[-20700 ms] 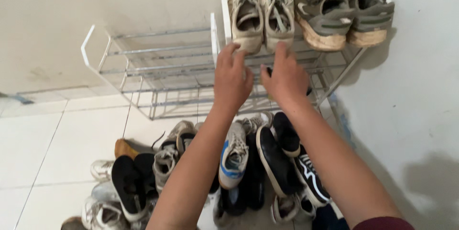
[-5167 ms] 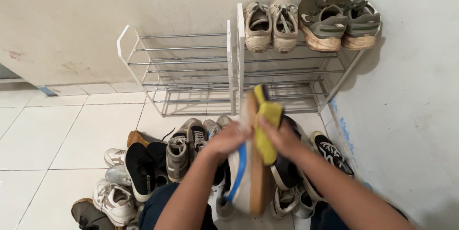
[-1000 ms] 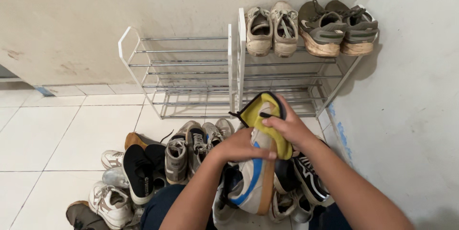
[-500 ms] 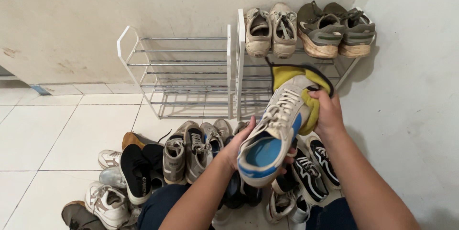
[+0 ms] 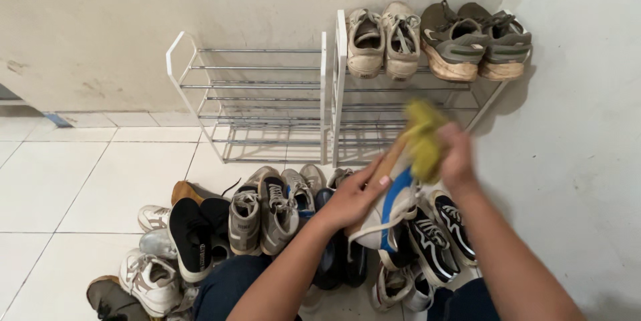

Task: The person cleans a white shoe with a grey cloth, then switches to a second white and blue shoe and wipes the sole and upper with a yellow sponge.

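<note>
My left hand (image 5: 350,197) grips a white sneaker (image 5: 388,207) with a blue stripe and a tan sole, tilted on its side above the shoe pile. My right hand (image 5: 456,156) presses a yellow cloth (image 5: 422,135) against the toe end of that sneaker; the cloth is blurred with motion. Both forearms reach in from the bottom of the view.
A white metal shoe rack (image 5: 267,94) stands against the wall; its right half carries a beige pair (image 5: 384,41) and an olive pair (image 5: 477,37) on top. A pile of several shoes (image 5: 220,227) lies on the white tiled floor. A wall is close at the right.
The sneaker has turned from laces-up onto its side, sole edge showing. My right hand and the cloth have moved down to its toe.
</note>
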